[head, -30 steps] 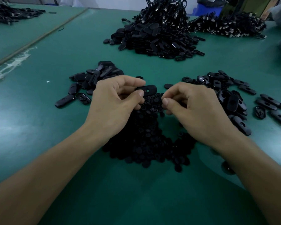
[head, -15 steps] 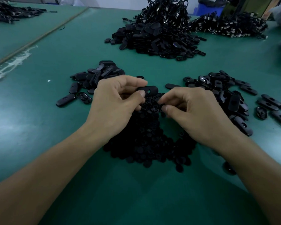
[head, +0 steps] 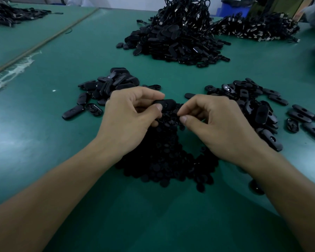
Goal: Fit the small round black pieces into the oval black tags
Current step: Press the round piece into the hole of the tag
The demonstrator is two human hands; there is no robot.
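Observation:
My left hand (head: 129, 117) pinches one oval black tag (head: 166, 104) between thumb and fingers, held level above a heap of small round black pieces (head: 164, 155). My right hand (head: 216, 122) hovers just to the right, thumb and forefinger pressed together at the tag's right end; whether a round piece sits between them is hidden. Loose oval tags lie in one pile on the left (head: 105, 88) and another on the right (head: 255, 108).
A tall mound of black tags with cords (head: 175, 39) stands at the back middle, and a second pile with metal ends (head: 256, 30) at the back right. A blue crate (head: 235, 8) sits beyond. The green table (head: 44, 142) carries a further dark pile (head: 9, 13) far left.
My right hand has moved left, bringing its pinched fingertips up against the tag's right end. The left hand keeps holding the tag in nearly the same place.

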